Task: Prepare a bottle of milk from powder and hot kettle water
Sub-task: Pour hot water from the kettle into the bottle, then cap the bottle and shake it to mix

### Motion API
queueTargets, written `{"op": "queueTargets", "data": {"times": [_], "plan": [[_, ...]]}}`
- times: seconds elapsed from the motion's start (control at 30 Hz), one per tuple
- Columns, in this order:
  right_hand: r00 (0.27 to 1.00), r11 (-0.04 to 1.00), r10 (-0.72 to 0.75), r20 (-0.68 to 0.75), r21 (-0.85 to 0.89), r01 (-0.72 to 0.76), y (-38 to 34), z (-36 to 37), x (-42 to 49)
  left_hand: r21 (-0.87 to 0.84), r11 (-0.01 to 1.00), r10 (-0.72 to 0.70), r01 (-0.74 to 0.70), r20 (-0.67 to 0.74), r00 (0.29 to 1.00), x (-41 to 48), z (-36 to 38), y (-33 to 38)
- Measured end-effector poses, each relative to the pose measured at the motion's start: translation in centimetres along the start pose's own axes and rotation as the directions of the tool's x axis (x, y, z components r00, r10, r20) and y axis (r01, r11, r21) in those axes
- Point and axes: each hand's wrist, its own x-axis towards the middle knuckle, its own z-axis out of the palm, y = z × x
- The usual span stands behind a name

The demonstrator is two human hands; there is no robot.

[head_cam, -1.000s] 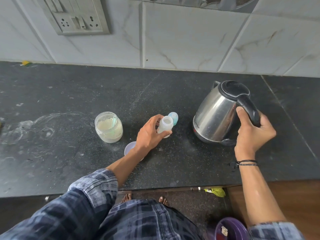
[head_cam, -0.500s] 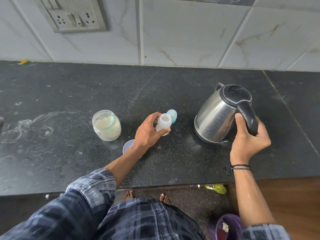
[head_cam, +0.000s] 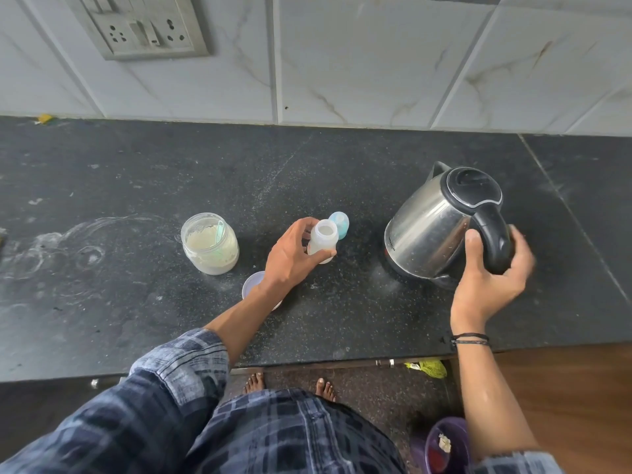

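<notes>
Head view: left hand [head_cam: 290, 258] is gripping the open bottle [head_cam: 323, 239] upright on the surface [head_cam: 136, 165] beside the kettle [head_cam: 431, 230], right hand [head_cam: 489, 285] is wrapping its handle [head_cam: 492, 234]; worth bringing spout [head_cam: 437, 167] over the narrow mouth, tipping slowly.

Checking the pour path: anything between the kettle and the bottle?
Nothing visible. Only counter lies between kettle and bottle; the mouth is open, cap behind it, left hand gripping its side.

Left hand [head_cam: 290, 260], centre of frame: forearm extended from lower left, fingers and thumb curled round the bottle [head_cam: 323, 239]. Right hand [head_cam: 489, 285], centre right: forearm rising from lower right, fingers wrapping the kettle handle [head_cam: 494, 239].
</notes>
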Motion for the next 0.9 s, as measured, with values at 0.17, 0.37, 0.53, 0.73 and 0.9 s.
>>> {"op": "queueTargets", "data": {"times": [0.17,0.37,0.53,0.73,0.9], "plan": [[0.863,0.848,-0.504,-0.026,-0.203,0.489,-0.3,-0.6,-3.8,-0.026,1.000,0.009,-0.008,0.043,0.999,-0.2,-0.3,0.0],[0.666,0.888,-0.354,0.656,0.011,0.460,-0.3,4.1,-7.9,-0.029,1.000,0.014,-0.013,0.068,0.998,-0.6,-0.4,-0.4],[0.462,0.877,0.020,0.887,-0.237,0.418,0.0,9.6,-5.8,-0.024,1.000,0.008,-0.006,0.078,0.997,-0.4,-0.6,0.0],[0.226,0.836,0.149,0.963,-0.245,0.490,0.4,13.4,-4.6,0.013,0.999,0.050,-0.051,0.079,0.996,-0.2,-0.9,0.4],[0.227,0.832,0.164,0.960,-0.259,0.491,0.3,14.0,-4.7,0.007,0.999,0.048,-0.049,0.094,0.994,-0.2,-0.8,0.4]]}}
